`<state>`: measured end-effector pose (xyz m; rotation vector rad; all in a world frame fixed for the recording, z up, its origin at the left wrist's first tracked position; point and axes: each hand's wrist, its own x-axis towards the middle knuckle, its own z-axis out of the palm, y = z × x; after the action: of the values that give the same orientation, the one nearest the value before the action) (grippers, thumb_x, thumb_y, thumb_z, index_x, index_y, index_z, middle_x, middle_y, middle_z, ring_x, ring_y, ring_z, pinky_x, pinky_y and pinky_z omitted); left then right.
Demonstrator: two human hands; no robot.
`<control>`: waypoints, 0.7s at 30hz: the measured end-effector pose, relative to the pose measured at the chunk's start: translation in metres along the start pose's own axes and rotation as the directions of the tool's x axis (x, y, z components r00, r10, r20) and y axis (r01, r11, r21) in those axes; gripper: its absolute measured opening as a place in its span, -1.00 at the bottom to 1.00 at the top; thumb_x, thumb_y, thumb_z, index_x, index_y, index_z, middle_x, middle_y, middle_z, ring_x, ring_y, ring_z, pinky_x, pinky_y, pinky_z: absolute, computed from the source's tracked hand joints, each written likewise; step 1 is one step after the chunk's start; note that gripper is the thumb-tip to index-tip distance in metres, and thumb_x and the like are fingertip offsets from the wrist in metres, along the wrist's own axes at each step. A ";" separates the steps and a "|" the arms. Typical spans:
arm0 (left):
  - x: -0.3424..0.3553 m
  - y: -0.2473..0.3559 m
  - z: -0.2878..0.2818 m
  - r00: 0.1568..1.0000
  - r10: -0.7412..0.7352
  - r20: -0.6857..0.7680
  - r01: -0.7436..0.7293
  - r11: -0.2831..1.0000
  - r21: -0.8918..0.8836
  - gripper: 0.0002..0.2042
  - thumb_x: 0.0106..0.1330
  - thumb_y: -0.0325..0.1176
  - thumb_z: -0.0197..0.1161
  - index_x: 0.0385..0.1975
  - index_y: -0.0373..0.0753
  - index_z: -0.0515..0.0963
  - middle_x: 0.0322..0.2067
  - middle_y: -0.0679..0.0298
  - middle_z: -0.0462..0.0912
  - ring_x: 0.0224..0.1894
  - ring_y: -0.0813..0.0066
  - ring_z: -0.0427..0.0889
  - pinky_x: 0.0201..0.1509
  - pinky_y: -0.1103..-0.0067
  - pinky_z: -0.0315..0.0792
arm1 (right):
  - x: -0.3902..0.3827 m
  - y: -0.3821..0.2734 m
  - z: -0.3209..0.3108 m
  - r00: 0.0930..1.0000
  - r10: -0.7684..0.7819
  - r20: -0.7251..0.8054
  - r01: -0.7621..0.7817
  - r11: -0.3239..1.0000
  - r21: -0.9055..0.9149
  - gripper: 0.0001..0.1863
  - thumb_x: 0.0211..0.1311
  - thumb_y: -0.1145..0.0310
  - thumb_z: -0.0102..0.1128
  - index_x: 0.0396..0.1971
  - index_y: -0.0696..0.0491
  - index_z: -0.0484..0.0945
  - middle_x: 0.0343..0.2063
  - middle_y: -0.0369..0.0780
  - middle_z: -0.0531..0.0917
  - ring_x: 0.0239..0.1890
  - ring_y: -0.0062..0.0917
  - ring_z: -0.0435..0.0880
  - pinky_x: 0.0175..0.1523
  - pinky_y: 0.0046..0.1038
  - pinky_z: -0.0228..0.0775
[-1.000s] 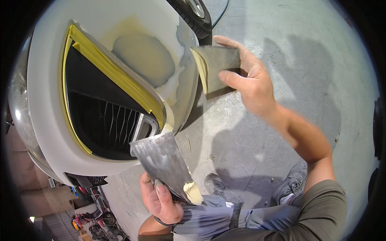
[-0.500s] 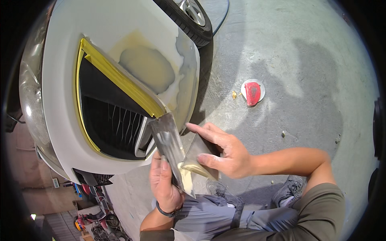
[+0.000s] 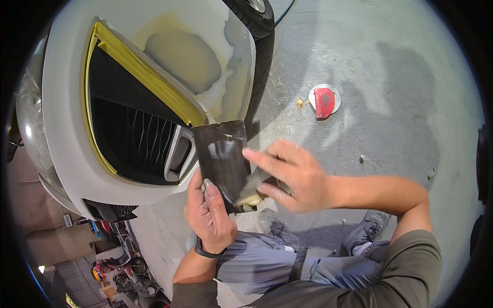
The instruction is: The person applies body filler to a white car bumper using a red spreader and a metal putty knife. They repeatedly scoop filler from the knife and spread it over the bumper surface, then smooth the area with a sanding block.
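Observation:
My left hand (image 3: 209, 210) grips a dark rectangular putty board (image 3: 222, 154) by its lower left side, thumb on its face. In my right hand (image 3: 295, 177) is a flat putty spreader (image 3: 263, 180), partly hidden by my fingers. Pale cream putty (image 3: 250, 201) sits along the spreader's lower edge, against the board's lower corner. Beyond the board stands a white car bumper (image 3: 67, 138), with a yellow-and-grey sanded patch (image 3: 183, 60) on it. Yellow masking tape (image 3: 149, 74) borders its black grille opening (image 3: 128, 128).
On the concrete floor to the right lies a round white lid (image 3: 336, 97) with a red curved block (image 3: 323, 103) on it. Yellowish crumbs (image 3: 300, 103) lie beside it. A car wheel (image 3: 254, 18) is at the top. Several small machines and parts (image 3: 126, 267) stand at lower left.
The board has turned its dark face toward me and risen slightly. My right hand has drawn the spreader over its lower part, and the putty has gathered at the spreader's edge. The view has shifted.

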<state>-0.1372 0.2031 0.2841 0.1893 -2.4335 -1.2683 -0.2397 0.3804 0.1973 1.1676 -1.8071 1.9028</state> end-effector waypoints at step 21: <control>-0.005 0.018 -0.006 0.837 -0.529 0.139 0.507 0.654 -0.562 -0.52 0.71 -0.26 -0.03 0.50 -0.37 0.29 0.16 0.09 0.68 0.06 0.44 0.72 0.13 0.52 0.60 | 0.004 0.025 -0.002 0.814 -0.579 0.048 0.580 0.810 -0.086 -0.66 0.28 0.35 0.28 0.04 -0.05 0.78 -0.05 -0.21 0.65 0.06 -0.33 0.66 0.39 0.23 0.45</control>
<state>-0.1297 0.2107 0.3008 0.7703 -1.8770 -2.1729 -0.2594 0.3760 0.1823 1.4903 -1.3093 1.4295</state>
